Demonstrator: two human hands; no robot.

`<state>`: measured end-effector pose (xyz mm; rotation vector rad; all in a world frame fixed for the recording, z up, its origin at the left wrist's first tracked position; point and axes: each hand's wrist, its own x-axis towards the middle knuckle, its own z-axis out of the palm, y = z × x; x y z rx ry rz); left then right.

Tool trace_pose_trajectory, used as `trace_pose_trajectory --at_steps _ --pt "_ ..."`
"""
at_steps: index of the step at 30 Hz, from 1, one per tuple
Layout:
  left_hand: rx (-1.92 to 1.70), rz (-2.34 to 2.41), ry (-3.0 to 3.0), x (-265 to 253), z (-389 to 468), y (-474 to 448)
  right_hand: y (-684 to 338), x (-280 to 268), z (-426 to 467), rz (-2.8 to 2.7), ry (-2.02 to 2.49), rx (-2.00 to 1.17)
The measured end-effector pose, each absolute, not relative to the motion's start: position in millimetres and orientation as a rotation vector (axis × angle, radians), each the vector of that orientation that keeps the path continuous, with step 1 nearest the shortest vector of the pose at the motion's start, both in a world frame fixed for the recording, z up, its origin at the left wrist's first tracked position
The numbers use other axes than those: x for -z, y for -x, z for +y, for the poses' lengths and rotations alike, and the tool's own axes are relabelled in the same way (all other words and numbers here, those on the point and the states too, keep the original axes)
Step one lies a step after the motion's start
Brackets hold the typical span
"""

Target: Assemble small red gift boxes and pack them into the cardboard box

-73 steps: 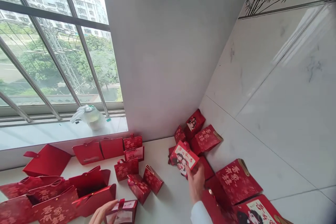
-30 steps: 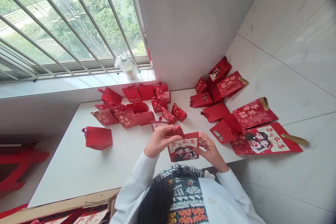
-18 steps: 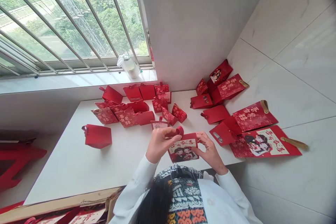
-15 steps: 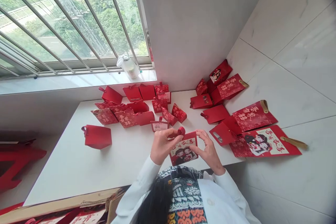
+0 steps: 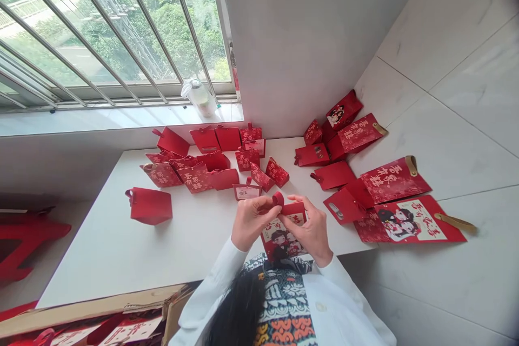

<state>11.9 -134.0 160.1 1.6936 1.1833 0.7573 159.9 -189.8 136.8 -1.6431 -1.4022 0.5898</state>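
Close to my body, at the table's near edge, is a red gift box [image 5: 284, 240] with a cream panel and a cartoon couple printed on it. A looped red ribbon [image 5: 278, 198] stands up from its top edge. My left hand [image 5: 250, 220] is closed, pinching the ribbon's base between thumb and fingers. On the other side, my right hand [image 5: 313, 230] grips the box's top edge, its thumb reaching across to the ribbon beside my left fingertips. The exact contact under the fingers is hidden.
Several red boxes [image 5: 194, 178] crowd the far side of the white table [image 5: 101, 248]; one red box [image 5: 151, 205] stands apart at left. More red bags [image 5: 395, 181] with tan handles line the right edge. An open cardboard carton [image 5: 93, 303] holds flat red pieces below.
My right hand has moved left from the box's right side to the ribbon, meeting my left hand. The left hand keeps its pinch on the ribbon.
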Motion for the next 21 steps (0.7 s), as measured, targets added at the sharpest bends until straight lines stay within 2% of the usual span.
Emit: trace_pose_trajectory --at_steps 4,11,21 --pt "-0.760 1.183 -1.672 -161.2 -133.4 -11.6 -156.3 -141.6 -187.2 -1.395 1.623 -0.626" --pt "-0.716 1.216 -1.659 -149.3 -125.9 -6.7 -149.7 -144.6 -177.3 -1.231 1.502 -0.906" --pt "-0.584 1.173 -1.681 -151.2 -113.5 -9.4 -160.2 -141.5 -174.9 -1.131 1.394 -1.039"
